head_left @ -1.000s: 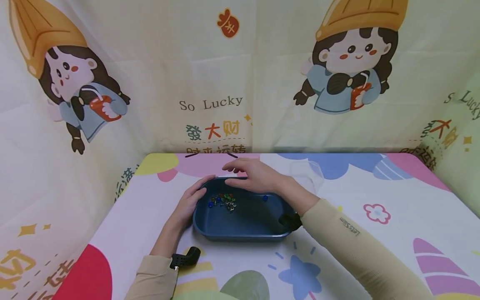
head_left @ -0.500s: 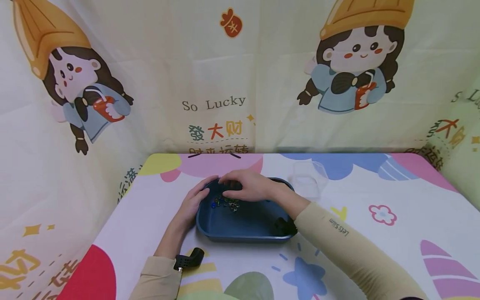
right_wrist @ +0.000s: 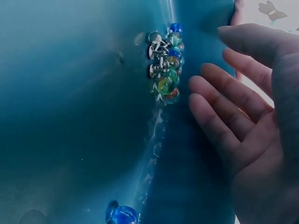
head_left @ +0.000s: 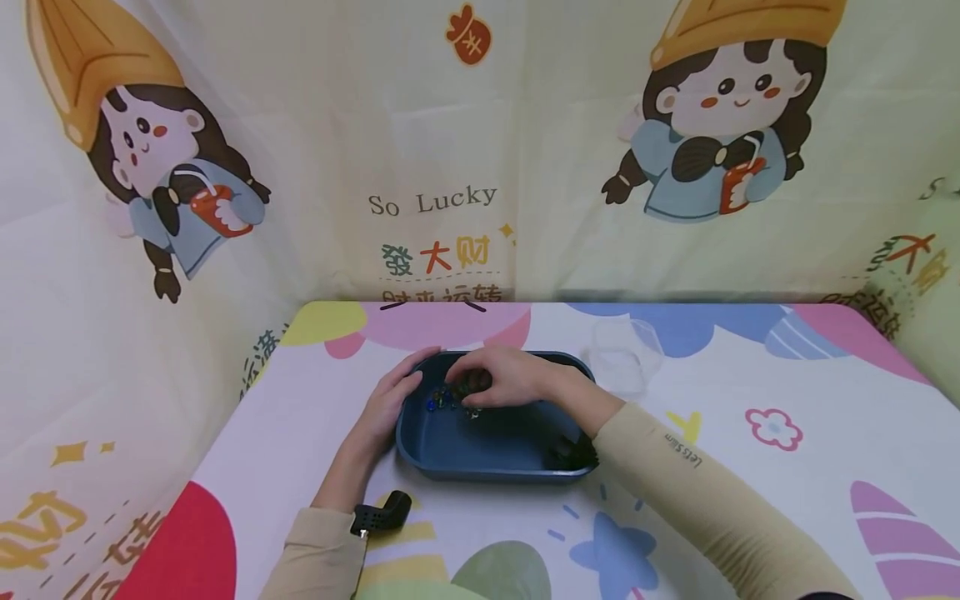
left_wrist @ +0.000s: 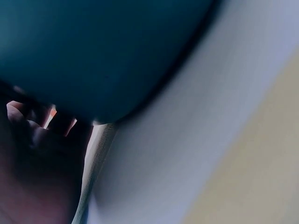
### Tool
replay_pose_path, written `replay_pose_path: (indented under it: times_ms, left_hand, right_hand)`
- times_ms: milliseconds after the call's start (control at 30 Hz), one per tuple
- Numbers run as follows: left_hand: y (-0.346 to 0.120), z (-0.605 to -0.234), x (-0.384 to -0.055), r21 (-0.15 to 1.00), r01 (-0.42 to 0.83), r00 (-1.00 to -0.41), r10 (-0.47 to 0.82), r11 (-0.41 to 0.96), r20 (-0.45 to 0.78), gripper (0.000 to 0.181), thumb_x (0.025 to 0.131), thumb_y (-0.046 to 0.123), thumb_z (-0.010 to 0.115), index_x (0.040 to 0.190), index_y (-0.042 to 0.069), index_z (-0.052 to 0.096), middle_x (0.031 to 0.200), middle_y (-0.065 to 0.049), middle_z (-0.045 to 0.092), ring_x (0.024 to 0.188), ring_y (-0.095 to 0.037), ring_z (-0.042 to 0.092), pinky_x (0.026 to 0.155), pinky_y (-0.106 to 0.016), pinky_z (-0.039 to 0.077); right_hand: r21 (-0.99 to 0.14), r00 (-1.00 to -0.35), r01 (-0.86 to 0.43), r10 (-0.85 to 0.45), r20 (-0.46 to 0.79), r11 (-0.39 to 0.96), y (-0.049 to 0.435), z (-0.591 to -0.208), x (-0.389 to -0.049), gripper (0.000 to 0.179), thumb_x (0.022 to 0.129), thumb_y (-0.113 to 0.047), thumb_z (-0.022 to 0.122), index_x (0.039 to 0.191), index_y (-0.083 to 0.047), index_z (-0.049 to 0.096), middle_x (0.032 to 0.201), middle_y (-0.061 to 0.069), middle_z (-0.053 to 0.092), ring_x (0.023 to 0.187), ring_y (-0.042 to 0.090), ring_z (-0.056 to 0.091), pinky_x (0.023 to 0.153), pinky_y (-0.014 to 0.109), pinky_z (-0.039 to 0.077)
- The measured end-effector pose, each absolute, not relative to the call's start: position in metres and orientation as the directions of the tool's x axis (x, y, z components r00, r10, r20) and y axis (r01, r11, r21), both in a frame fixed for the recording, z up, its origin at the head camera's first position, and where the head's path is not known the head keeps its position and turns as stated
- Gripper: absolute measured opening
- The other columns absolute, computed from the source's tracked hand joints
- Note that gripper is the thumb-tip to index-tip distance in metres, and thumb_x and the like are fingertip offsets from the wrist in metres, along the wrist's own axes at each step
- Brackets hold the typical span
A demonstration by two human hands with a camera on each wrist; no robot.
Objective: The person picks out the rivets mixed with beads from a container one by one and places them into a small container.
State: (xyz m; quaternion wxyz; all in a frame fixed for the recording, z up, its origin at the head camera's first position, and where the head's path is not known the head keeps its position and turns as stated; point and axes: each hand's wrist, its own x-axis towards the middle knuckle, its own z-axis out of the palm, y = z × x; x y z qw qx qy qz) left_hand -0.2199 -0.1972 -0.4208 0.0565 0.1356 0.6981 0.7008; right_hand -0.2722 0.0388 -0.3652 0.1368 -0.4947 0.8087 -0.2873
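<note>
A dark blue basin (head_left: 487,454) stands on the patterned table. My left hand (head_left: 382,407) holds its left end, thumb at the rim and fingers along the outer wall. In the right wrist view, colourful glass marbles (right_wrist: 166,85) lie bunched against the basin's wall, mixed with small shiny silver pieces (right_wrist: 154,52) with round flat heads. A lone blue marble (right_wrist: 124,215) sits apart from the bunch. My right hand (head_left: 510,377) is inside the basin, over the bunch, with loosely bent fingers and nothing in them. It partly hides the bunch in the head view.
A clear plastic container (head_left: 624,367) stands behind the basin's right end. Black wrist cameras sit on both wrists; the right one (head_left: 573,452) overlaps the basin's right end. A printed cloth backdrop (head_left: 562,167) rises behind the table.
My right hand has come down from above the basin's far rim to the bunch of marbles. My left hand keeps hold of the basin's left end. The head view has shifted slightly.
</note>
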Motion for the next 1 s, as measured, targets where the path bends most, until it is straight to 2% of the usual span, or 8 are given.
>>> replay_pose_path:
  times_ms: [133,500,667,1000]
  left_hand:
    - [-0.196,-0.420,-0.221,0.994,0.108,-0.958,0.265,-0.017,0.109,0.044,0.110,0.015,0.032,0.152,0.007,0.044,0.156,-0.011,0.041,0.145,-0.026,0.034,0.119,-0.048,0.023]
    - [-0.197,-0.421,-0.222,0.995,0.096,-0.956,0.275,-0.016,0.096,0.044,0.110,0.015,0.031,0.152,0.009,0.044,0.156,-0.009,0.041,0.144,-0.024,0.034,0.119,-0.046,0.024]
    - [-0.198,-0.420,-0.221,0.994,0.105,-0.957,0.270,-0.001,0.101,0.045,0.109,0.015,0.032,0.152,0.009,0.045,0.155,-0.008,0.042,0.143,-0.023,0.035,0.119,-0.045,0.023]
    - [-0.197,-0.419,-0.220,0.995,0.097,-0.959,0.267,0.000,0.093,0.044,0.110,0.016,0.032,0.152,0.010,0.045,0.155,-0.007,0.042,0.145,-0.023,0.033,0.120,-0.048,0.020]
  right_hand:
    - [-0.608,-0.466,-0.713,-0.884,0.038,0.350,0.039,-0.365,-0.272,0.036,0.093,-0.015,0.072,0.129,-0.009,0.067,0.114,0.004,0.069,0.092,0.013,0.064,0.088,0.029,0.053]
    - [-0.607,-0.423,-0.734,-0.904,0.058,0.304,0.039,-0.371,-0.274,0.033,0.090,-0.009,0.075,0.122,-0.008,0.070,0.106,0.003,0.068,0.087,0.016,0.063,0.081,0.025,0.053]
    - [-0.590,-0.393,-0.754,-0.918,0.054,0.288,0.038,-0.374,-0.274,0.030,0.089,-0.010,0.075,0.119,-0.009,0.071,0.106,0.000,0.068,0.087,0.012,0.061,0.081,0.025,0.052]
    - [-0.530,-0.376,-0.785,-0.926,-0.003,0.321,0.037,-0.378,-0.275,0.027,0.089,-0.011,0.075,0.115,-0.012,0.073,0.103,-0.006,0.068,0.087,0.009,0.059,0.082,0.023,0.051]
